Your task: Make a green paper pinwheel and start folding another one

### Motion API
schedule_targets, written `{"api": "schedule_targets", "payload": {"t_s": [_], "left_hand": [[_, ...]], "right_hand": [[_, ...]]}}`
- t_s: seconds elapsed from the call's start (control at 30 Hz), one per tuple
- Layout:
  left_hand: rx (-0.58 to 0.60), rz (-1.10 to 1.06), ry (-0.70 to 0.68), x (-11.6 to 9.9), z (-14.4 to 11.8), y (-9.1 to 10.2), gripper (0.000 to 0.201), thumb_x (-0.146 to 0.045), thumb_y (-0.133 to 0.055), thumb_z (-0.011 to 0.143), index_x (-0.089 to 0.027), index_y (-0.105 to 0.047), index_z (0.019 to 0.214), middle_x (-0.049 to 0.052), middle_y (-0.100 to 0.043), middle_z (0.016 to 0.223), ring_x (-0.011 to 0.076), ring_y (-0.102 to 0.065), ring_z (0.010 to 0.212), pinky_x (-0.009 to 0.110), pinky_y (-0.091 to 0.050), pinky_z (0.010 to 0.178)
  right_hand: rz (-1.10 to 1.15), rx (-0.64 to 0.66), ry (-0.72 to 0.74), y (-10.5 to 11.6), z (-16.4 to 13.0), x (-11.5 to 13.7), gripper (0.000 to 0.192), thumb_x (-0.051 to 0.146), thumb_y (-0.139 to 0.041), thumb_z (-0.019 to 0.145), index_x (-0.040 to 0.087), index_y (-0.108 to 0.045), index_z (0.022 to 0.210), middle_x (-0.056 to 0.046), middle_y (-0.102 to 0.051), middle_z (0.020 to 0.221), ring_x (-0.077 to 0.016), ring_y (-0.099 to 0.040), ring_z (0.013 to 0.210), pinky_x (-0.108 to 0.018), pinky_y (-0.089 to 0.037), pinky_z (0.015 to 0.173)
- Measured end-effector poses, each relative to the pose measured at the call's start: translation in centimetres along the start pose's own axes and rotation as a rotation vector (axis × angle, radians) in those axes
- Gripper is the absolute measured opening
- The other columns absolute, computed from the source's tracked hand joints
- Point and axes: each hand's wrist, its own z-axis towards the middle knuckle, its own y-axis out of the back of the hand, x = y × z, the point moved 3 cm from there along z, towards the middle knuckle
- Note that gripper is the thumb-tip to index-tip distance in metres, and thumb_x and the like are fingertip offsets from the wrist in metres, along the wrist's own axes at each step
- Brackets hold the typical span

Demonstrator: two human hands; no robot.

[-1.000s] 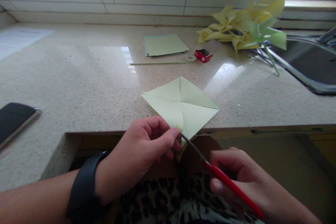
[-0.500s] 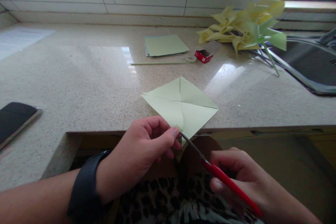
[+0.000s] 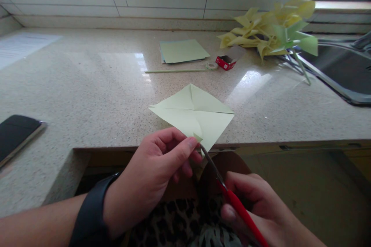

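Observation:
A pale green paper square [image 3: 194, 115] with crossed creases lies at the counter's front edge, one corner pointing toward me. My left hand [image 3: 156, 177], with a black watch on its wrist, pinches that near corner between thumb and fingers. My right hand [image 3: 255, 208] grips red-handled scissors [image 3: 232, 197]. The metal blades point up and to the left, and their tips sit at the paper's near corner, right beside my left thumb.
On the speckled counter [image 3: 95, 96] lie a stack of green sheets [image 3: 182, 50], a thin green stick [image 3: 174, 70], a tape roll [image 3: 211, 66] and a small red box [image 3: 226, 62]. Finished yellow and green pinwheels [image 3: 272, 27] pile by the sink [image 3: 344, 69]. A black phone [image 3: 16, 133] lies left.
The paper square has shifted a little left and turned slightly. My right hand and the scissors have moved left and closer, the blades now steeper at the paper's corner.

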Motion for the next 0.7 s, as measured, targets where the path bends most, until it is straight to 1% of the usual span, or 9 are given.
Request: {"api": "schedule_targets", "payload": {"t_s": [0.13, 0.23, 0.33, 0.5, 0.7], "left_hand": [[-0.025, -0.089, 0.015, 0.0, -0.3, -0.2, 0.026, -0.039, -0.074, 0.087, -0.016, -0.068, 0.077, -0.002, -0.070, 0.072, 0.0035, -0.054, 0.052, 0.012, -0.041, 0.048], [-0.031, -0.118, 0.055, 0.1, -0.3, -0.3, 0.028, -0.039, -0.076, 0.085, -0.015, -0.067, 0.075, -0.001, -0.070, 0.069, 0.0032, -0.053, 0.050, 0.012, -0.041, 0.047], [-0.045, -0.095, 0.066, 0.2, -0.3, -0.2, 0.028, -0.041, -0.076, 0.085, -0.016, -0.068, 0.077, -0.001, -0.070, 0.070, 0.0036, -0.053, 0.050, 0.012, -0.041, 0.046], [-0.075, -0.037, 0.032, 0.2, -0.3, 0.0, 0.027, -0.042, -0.074, 0.086, -0.016, -0.068, 0.078, -0.001, -0.070, 0.070, 0.0045, -0.053, 0.050, 0.012, -0.043, 0.046], [-0.076, 0.004, 0.057, 0.1, -0.2, 0.0, 0.028, -0.042, -0.074, 0.085, -0.016, -0.068, 0.076, -0.002, -0.068, 0.065, 0.0047, -0.053, 0.049, 0.012, -0.042, 0.045]], "right_hand": [[-0.023, -0.072, 0.057, -0.9, 0.8, -0.4, 0.050, 0.066, -0.070, 0.078, 0.021, -0.049, 0.068, 0.003, -0.045, 0.056, -0.0090, -0.040, 0.048, -0.019, -0.030, 0.037], [-0.099, -0.139, 0.110, -1.4, 1.1, -0.3, 0.049, 0.064, -0.066, 0.082, 0.022, -0.048, 0.066, 0.002, -0.047, 0.056, -0.0105, -0.042, 0.051, -0.020, -0.032, 0.041], [-0.128, -0.162, 0.157, -2.0, 1.1, 0.1, 0.047, 0.060, -0.064, 0.085, 0.022, -0.047, 0.065, 0.002, -0.048, 0.055, -0.0111, -0.044, 0.053, -0.021, -0.036, 0.045], [-0.106, -0.222, 0.163, -2.5, 0.9, 0.2, 0.043, 0.056, -0.063, 0.088, 0.022, -0.049, 0.066, 0.004, -0.048, 0.053, -0.0092, -0.043, 0.050, -0.020, -0.033, 0.043], [-0.140, -0.260, 0.210, -2.6, 0.7, 0.3, 0.040, 0.050, -0.063, 0.089, 0.021, -0.049, 0.066, 0.005, -0.048, 0.053, -0.0087, -0.043, 0.049, -0.020, -0.033, 0.044]]}}
